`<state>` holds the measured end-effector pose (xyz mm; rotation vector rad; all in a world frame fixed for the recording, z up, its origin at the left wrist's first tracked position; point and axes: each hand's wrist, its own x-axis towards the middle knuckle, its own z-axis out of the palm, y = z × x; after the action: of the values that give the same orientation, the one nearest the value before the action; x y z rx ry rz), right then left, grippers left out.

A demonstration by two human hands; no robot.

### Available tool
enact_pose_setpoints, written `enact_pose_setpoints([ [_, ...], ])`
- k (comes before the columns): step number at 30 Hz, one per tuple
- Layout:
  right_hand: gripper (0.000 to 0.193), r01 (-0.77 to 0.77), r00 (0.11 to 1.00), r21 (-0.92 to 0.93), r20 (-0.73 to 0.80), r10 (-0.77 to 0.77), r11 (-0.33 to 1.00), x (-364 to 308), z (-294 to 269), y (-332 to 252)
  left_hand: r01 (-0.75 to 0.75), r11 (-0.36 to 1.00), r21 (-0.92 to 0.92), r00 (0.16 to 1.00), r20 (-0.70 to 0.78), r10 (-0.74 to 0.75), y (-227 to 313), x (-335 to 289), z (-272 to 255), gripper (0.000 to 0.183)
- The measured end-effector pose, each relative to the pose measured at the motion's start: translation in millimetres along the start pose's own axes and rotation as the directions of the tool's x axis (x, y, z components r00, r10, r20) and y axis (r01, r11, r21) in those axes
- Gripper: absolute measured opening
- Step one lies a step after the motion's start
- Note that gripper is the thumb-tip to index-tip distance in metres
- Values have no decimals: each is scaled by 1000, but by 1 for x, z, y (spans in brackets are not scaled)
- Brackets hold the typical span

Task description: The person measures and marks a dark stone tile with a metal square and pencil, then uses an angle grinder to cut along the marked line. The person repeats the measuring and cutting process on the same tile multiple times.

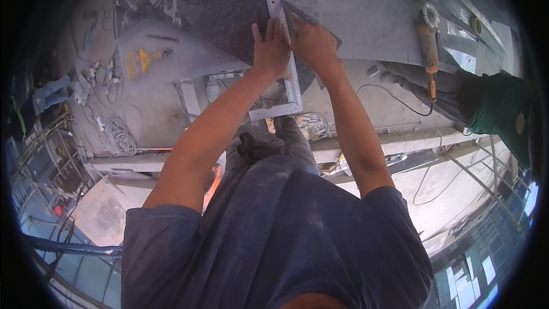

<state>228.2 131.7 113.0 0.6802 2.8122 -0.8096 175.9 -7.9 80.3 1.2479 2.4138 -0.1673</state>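
Silvery metal, the square (293, 83) lies across the dark slab (217, 11) by the desk's near edge, its short leg jutting past that edge toward the person. The left grip (271, 51) rests on the long leg, fingers spread rather than clenched. The right grip (313, 46) is partly curled just beside it; whether it grasps anything, one cannot tell. White dust marks the slab, so the square could skid if the left grip presses unevenly, and a bump to the overhanging leg could twist it askew. Toward the right of the desk (366, 28), the grinder (428, 46) points its tail over the near edge, close to another person's leg (440, 88); a snagged cord (394, 100) could drag it off.
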Motion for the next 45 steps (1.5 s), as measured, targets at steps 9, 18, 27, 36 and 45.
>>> enact_pose_setpoints([
  [9,50,-4,1000,-106,-12,3,994,12,-7,-21,-30,999,-35,998,-64,28,-2,-4,1,161],
  [18,59,63,951,-51,306,-44,997,-90,-22,10,-11,1000,6,998,-56,12,1,-3,5,162],
  [27,55,-454,889,271,205,410,849,-290,8,80,12,999,37,998,59,-14,8,-4,-7,164],
  [36,39,-369,888,787,141,438,494,-219,113,37,11,998,-64,1000,20,-10,-1,-18,1,158],
  [45,35,-302,946,888,233,226,346,-260,78,-8,106,629,-770,993,52,-103,2,-212,38,81],
])
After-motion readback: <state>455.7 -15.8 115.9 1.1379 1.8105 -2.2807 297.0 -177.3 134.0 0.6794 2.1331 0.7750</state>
